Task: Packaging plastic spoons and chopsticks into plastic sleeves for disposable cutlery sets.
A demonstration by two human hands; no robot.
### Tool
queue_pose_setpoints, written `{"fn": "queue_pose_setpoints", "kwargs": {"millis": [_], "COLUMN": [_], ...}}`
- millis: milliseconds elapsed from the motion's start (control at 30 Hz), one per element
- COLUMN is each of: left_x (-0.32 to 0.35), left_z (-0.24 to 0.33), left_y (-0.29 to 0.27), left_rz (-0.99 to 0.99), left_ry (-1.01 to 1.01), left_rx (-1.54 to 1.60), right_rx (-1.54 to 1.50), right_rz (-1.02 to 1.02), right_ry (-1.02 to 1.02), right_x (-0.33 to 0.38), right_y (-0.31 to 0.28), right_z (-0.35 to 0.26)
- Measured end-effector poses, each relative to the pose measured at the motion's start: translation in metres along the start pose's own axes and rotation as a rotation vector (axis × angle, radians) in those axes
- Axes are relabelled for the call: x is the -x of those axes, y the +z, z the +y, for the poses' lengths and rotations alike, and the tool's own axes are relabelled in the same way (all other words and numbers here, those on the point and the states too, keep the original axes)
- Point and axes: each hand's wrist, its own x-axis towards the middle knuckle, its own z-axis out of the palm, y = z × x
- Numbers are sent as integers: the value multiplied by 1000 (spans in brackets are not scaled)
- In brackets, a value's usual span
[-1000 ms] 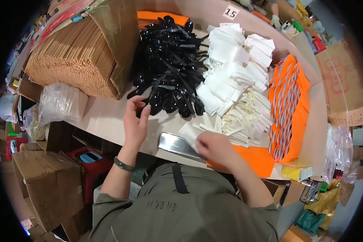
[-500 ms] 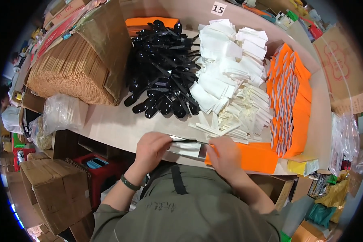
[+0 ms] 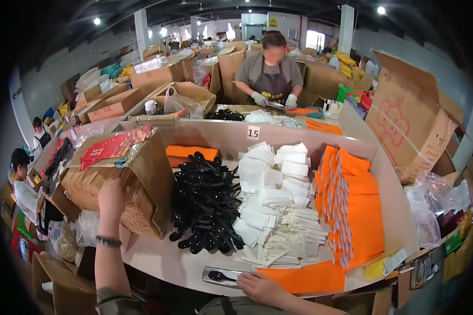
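Note:
My left hand (image 3: pixel 114 195) reaches onto the tan chopsticks (image 3: pixel 84 193) packed in an upright cardboard box (image 3: pixel 155 168); its fingertips are blurred against them, so their grip is unclear. At the table's front edge, my right hand (image 3: pixel 261 289) holds the right end of a narrow silvery packet (image 3: pixel 239 281), fingers closed over it. A black spoon (image 3: pixel 219 275) shows in the packet. Beside that hand lies a flat orange sleeve (image 3: pixel 305 278). Beyond are a heap of black spoons (image 3: pixel 205 205), white paper napkins (image 3: pixel 257 173), thin cream-coloured packets (image 3: pixel 299 231) and a row of overlapping orange sleeves (image 3: pixel 360 210).
A low partition (image 3: pixel 205 137) closes off the table's far side. Behind it, a gloved co-worker (image 3: pixel 270 73) handles items. More orange sleeves (image 3: pixel 192 153) lie behind the spoons. A large carton (image 3: pixel 404 121) and clear plastic bags (image 3: pixel 431 205) stand at the right.
The view has tilted up. My left hand has let go of the packet and moved left to the chopsticks. The packet now rests at the table edge under my right hand.

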Motion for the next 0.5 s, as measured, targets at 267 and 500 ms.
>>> {"fn": "queue_pose_setpoints", "kwargs": {"millis": [267, 500], "left_x": [-23, 20], "left_z": [-14, -38], "left_y": [16, 26], "left_rz": [-103, 234], "left_ry": [-78, -104], "left_rx": [48, 364], "right_rx": [32, -22], "right_rz": [-61, -75], "right_ry": [41, 46], "right_x": [17, 20], "right_y": [-6, -22], "right_z": [9, 3]}}
